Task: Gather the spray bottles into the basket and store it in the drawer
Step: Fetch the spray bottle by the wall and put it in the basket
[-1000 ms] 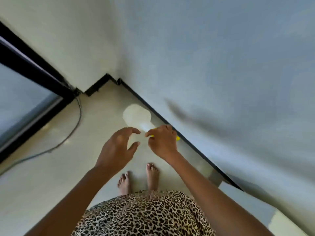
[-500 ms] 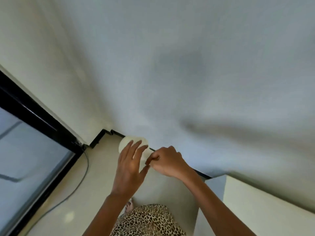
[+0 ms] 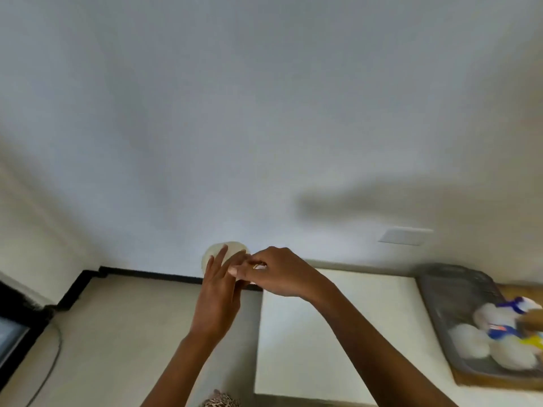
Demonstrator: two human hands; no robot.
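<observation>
My right hand (image 3: 279,274) grips the neck of a translucent white spray bottle (image 3: 227,251), whose round base points away from me toward the wall. My left hand (image 3: 219,284) lies flat against the bottle's side with its fingers straight. Most of the bottle is hidden behind both hands. At the far right a grey mesh basket (image 3: 458,286) rests on a wooden board and holds several white spray bottles (image 3: 493,333) with blue and yellow heads.
A white cabinet top (image 3: 338,333) lies under my right forearm, with the basket at its right end. The pale floor (image 3: 117,333), a black skirting, a cable and a dark window frame (image 3: 14,327) are at the left. A wall socket (image 3: 405,236) sits above the cabinet.
My view has swung up and to the right, from the floor corner to the cabinet and basket. Both hands have stayed together on the bottle and risen with it.
</observation>
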